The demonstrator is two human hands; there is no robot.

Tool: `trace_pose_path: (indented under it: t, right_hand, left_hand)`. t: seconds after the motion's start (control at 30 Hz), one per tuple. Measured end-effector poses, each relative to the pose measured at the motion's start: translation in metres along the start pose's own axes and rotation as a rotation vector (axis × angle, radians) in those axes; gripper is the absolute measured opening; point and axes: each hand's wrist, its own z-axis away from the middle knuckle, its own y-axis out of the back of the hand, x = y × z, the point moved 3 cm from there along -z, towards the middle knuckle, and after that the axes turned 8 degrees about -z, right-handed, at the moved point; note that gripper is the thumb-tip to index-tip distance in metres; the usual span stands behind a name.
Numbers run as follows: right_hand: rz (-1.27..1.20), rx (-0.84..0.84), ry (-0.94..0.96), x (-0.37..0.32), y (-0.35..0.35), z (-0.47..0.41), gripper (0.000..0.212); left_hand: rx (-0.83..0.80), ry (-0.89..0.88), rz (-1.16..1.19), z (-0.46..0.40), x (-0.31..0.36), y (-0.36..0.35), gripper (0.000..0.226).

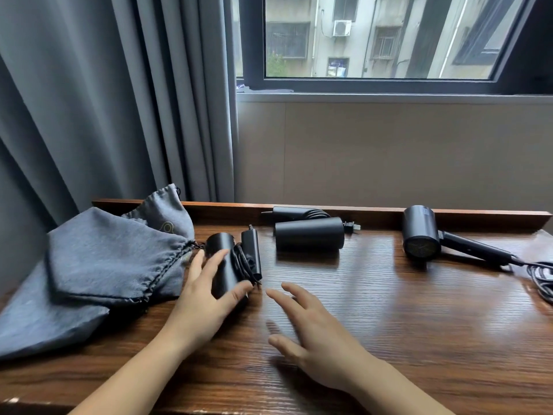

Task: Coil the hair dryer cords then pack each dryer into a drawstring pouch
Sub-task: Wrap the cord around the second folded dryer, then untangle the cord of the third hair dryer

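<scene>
Wooden desk (389,324) under window (374,40): left hand (206,298) grip clasps folded dryer (227,265); right hand (311,333) fingers spread apart.

table (389,339): dark wood grain, raised back edge
curtain (104,100): grey, pleated, left
window (374,40): dark frame, building outside

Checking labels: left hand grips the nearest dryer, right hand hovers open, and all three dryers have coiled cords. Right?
Not quite. In the head view the right-most dryer has its cord loose on the table; only the other two are coiled. The rest holds.
</scene>
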Motion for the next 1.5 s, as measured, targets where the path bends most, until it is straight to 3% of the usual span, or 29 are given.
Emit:
trace_pose_path:
  t: [0.1, 0.77, 0.87, 0.93, 1.07, 1.23, 1.37, 1.5]
  right_hand:
    - [0.010, 0.012, 0.009, 0.002, -0.001, -0.001, 0.069]
    - [0.042, 0.125, -0.050, 0.045, 0.029, 0.014, 0.069]
    - [0.050, 0.181, -0.038, 0.054, 0.039, 0.015, 0.067]
    - [0.052, 0.219, -0.050, 0.064, 0.049, 0.017, 0.067]
    - [0.058, 0.328, -0.109, 0.089, 0.077, 0.030, 0.065]
    - [0.079, 0.501, -0.226, 0.130, 0.124, 0.059, 0.061]
    - [0.211, 0.684, -0.354, 0.176, 0.167, 0.078, 0.073]
    - [0.340, 0.703, -0.575, 0.220, 0.207, 0.084, 0.061]
  left_hand:
    - [-0.095, -0.055, -0.077, 0.008, 0.000, -0.005, 0.091]
    - [-0.012, -0.018, -0.122, -0.070, 0.000, -0.018, 0.086]
    - [0.135, -0.189, -0.277, -0.058, 0.020, -0.025, 0.085]
    - [0.198, -0.386, -0.230, -0.044, 0.044, -0.035, 0.073]
    - [0.024, -0.538, -0.050, -0.023, 0.081, -0.070, 0.064]
    - [-0.235, -0.645, -0.123, -0.019, 0.102, -0.120, 0.074]
    - [-0.256, -0.638, -0.183, -0.020, 0.105, -0.141, 0.092]
    - [-0.204, -0.664, -0.280, -0.014, 0.104, -0.145, 0.064]
